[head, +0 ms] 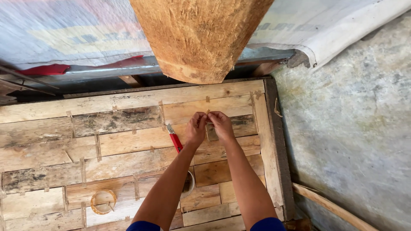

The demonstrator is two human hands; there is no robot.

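At about 8 o'clock in the view, a ring of tan tape (pixel 103 201) lies flat on the patchwork of wooden planks (pixel 128 141), which are joined here and there by short tan strips. Further right, near the centre, a red-handled utility knife (pixel 174 139) rests on the planks with its blade end pointing to roughly 11 o'clock; its lower part is hidden behind the left forearm. Just right of the knife, the left hand (pixel 196 128) is raised over the planks, fingers bent and pinched together at the top on a small tan strip (pixel 208 114) that is mostly hidden, so its exact shape cannot be told. Under the left forearm, at about 6 o'clock from that hand, the pale rim of a round object (pixel 191 183) peeks out; what it is cannot be told. The right hand (pixel 221 125) meets the left at the fingertips, its grip likewise closed on the same strip, the two hands touching just above a seam between planks. At 12 o'clock a thick rough wooden post (pixel 199 36) rises towards the camera. Along the right edge of the planks runs a dark wooden frame board (pixel 278 145), and beyond it, at 3 o'clock, lies a grey concrete floor (pixel 355 128) with a thin wooden slat (pixel 329 206) at 5 o'clock.
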